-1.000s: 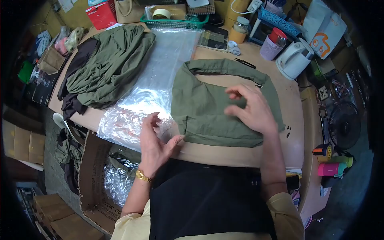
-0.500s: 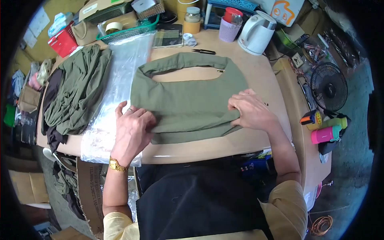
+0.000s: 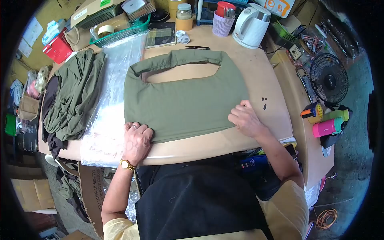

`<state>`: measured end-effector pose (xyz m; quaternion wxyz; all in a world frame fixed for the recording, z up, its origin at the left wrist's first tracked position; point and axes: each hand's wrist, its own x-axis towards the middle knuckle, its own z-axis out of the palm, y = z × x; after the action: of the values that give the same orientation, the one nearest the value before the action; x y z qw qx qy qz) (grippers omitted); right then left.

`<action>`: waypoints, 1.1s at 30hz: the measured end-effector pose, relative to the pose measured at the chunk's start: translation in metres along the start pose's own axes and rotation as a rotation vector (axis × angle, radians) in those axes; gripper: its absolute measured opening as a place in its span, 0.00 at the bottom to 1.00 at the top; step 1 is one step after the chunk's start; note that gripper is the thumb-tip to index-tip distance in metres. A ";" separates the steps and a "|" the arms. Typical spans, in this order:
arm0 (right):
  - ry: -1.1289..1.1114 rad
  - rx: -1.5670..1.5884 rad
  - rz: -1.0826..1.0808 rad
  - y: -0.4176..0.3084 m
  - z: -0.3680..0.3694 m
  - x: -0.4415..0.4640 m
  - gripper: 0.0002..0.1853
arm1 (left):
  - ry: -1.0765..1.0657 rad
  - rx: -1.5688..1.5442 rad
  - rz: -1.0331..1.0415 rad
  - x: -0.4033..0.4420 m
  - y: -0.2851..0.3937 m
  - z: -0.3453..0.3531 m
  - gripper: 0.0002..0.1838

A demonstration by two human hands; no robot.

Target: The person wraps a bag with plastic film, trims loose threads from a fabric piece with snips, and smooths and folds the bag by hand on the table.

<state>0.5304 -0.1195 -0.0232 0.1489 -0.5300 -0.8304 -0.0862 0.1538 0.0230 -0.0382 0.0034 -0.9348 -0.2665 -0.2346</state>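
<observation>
An olive-green fabric shoulder bag (image 3: 184, 102) lies flat on the table, its strap loop (image 3: 180, 58) toward the back and its bottom edge toward me. With curled fingers, my left hand (image 3: 137, 140) grips the bag's near left corner; a gold watch (image 3: 127, 164) is on that wrist. At the near right corner my right hand (image 3: 247, 120) is closed on the bag's edge. The fabric between both hands lies smooth. The fingertips are partly hidden by the knuckles.
Clear plastic bags (image 3: 110, 92) lie left of the bag, beside a pile of green cloth (image 3: 76, 94). Black thread snips (image 3: 197, 47) rest behind the strap. A white kettle (image 3: 252, 28), a lilac basket (image 3: 223, 25) and a jar (image 3: 184, 13) stand at the back. A fan (image 3: 329, 78) is at right.
The fold across the bag's lower part is gone, and its front now lies flat. Both hands have moved down to the near corners. The camera view has shifted slightly.
</observation>
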 end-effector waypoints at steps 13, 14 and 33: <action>-0.053 -0.017 0.502 -0.054 0.012 0.071 0.28 | -0.073 -0.015 -0.398 0.066 0.072 -0.001 0.41; -0.132 -0.007 0.506 -0.041 0.023 0.065 0.34 | -0.147 0.019 -0.400 0.061 0.070 0.007 0.41; -0.368 0.124 0.548 -0.075 0.001 0.064 0.40 | -0.514 0.197 -0.455 0.032 0.037 -0.049 0.37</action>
<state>0.4368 -0.0963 -0.0013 0.0460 -0.7301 -0.6737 0.1051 0.1746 0.0008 0.0233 -0.0259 -0.8753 -0.4813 0.0401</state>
